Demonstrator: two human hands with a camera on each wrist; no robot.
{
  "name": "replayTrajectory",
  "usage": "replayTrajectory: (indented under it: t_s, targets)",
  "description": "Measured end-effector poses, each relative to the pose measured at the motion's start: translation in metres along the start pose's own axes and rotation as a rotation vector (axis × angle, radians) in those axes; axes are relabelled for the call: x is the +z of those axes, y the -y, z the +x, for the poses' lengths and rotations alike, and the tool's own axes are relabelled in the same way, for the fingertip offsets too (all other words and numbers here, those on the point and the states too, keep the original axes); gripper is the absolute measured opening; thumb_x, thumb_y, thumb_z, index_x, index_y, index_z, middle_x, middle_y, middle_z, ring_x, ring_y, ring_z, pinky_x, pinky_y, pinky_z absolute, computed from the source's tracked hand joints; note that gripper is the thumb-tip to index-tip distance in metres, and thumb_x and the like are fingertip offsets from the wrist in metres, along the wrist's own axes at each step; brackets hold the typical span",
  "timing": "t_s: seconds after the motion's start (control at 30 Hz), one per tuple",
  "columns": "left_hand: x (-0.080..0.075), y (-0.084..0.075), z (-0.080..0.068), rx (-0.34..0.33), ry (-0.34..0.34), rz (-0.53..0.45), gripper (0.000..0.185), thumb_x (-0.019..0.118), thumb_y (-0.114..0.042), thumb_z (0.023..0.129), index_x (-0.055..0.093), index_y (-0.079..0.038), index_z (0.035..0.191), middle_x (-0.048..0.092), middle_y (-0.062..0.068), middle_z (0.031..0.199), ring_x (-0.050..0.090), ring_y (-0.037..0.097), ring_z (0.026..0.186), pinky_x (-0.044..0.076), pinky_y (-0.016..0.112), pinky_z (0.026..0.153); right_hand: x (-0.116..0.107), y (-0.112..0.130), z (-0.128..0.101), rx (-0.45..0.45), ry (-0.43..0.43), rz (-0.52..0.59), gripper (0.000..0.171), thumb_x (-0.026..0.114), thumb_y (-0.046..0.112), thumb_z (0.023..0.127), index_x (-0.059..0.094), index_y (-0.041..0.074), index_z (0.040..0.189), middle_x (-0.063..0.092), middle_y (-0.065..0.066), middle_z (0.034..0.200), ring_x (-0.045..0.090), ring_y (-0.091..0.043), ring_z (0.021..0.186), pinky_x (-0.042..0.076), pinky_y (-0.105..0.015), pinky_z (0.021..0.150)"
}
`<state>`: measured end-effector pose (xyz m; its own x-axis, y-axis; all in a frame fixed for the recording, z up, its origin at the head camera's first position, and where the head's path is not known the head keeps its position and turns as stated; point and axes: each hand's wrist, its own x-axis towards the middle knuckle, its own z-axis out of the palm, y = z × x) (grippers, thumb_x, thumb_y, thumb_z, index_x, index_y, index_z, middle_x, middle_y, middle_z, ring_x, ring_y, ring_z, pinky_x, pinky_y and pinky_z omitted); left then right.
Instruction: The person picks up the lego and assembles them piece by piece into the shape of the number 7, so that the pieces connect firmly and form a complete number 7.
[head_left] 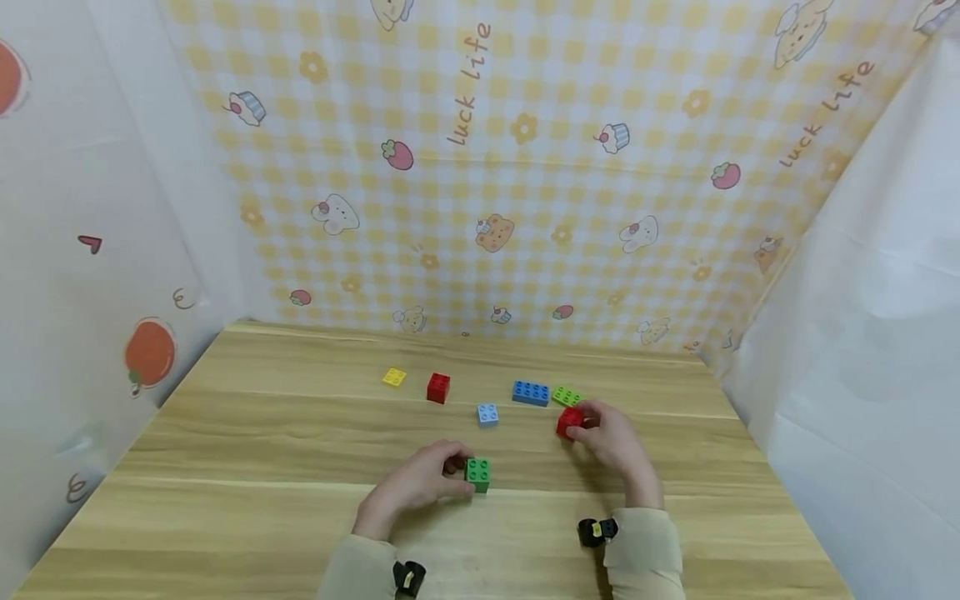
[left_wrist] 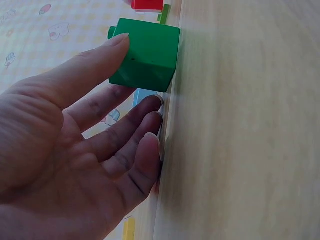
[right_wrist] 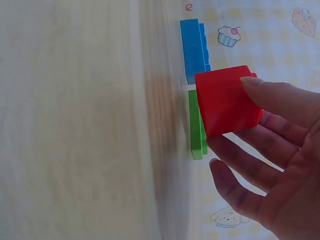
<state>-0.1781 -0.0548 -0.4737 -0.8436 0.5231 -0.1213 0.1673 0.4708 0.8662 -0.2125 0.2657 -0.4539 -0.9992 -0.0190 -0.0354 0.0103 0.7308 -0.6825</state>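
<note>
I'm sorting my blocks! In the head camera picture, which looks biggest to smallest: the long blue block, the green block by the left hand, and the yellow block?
1. Long blue block
2. Green block, nearly as big, but it sits nearer the camera, so this order is unsure
3. Yellow block, flat and clearly smallest

2 hands [head_left: 420, 487] [head_left: 611, 442] on green [head_left: 477, 474], red bricks [head_left: 568, 422]

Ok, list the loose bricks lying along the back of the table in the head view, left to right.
Yellow flat brick → red cube brick → light blue small brick → blue long brick → lime flat brick.
</note>
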Motion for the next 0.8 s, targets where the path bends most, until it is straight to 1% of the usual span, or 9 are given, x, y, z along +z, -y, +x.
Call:
replayTrajectory:
  t_s: [0.13,0.3,0.37,0.57,0.8]
  targets:
    - [0.000,-0.001,-0.001,-0.004,0.005,-0.004,0.043,0.079,-0.021,0.084,0.063,-0.008,0.121,0.060,-0.001,0.103,0.055,0.021,0.097,0.046,0.041,0.085,-0.001,0.004,-0.002,-0.007,-0.002,0.019,0.039,0.073,0.014,0.089,0.061,0.006,0.125,0.066,-0.007,0.110,0.060,-0.023,0.098,0.050,-0.040,0.081]
    - [0.001,-0.002,-0.001,-0.002,0.001,0.000,0.043,0.078,-0.020,0.084,0.062,-0.008,0.122,0.060,-0.001,0.103,0.055,0.020,0.096,0.047,0.041,0.085,-0.010,0.014,-0.008,-0.065,0.000,0.143,0.038,0.072,0.013,0.089,0.061,0.006,0.125,0.066,-0.010,0.110,0.060,-0.028,0.104,0.050,-0.042,0.082]
    - [0.001,-0.001,-0.001,0.004,0.000,0.000,0.043,0.078,-0.020,0.084,0.062,-0.007,0.122,0.060,-0.001,0.104,0.055,0.020,0.096,0.047,0.039,0.085,-0.013,0.020,-0.011,-0.082,0.000,0.174,0.038,0.072,0.013,0.089,0.061,0.006,0.125,0.066,-0.011,0.111,0.061,-0.029,0.105,0.051,-0.042,0.082]
    - [-0.002,-0.001,-0.001,0.020,0.007,-0.017,0.041,0.077,-0.018,0.085,0.062,-0.007,0.121,0.060,-0.001,0.100,0.054,0.018,0.092,0.046,0.035,0.080,-0.017,0.032,-0.018,-0.098,0.007,0.181,0.039,0.073,0.016,0.089,0.061,0.011,0.126,0.067,-0.007,0.112,0.062,-0.026,0.103,0.051,-0.042,0.083]
    - [-0.003,-0.003,-0.004,0.023,0.019,-0.022,0.040,0.077,-0.019,0.085,0.062,-0.007,0.120,0.060,-0.002,0.099,0.054,0.017,0.090,0.046,0.032,0.078,-0.013,0.046,-0.025,-0.183,0.012,0.186,0.037,0.074,0.012,0.088,0.063,0.009,0.123,0.068,-0.005,0.108,0.062,-0.021,0.101,0.050,-0.043,0.088]
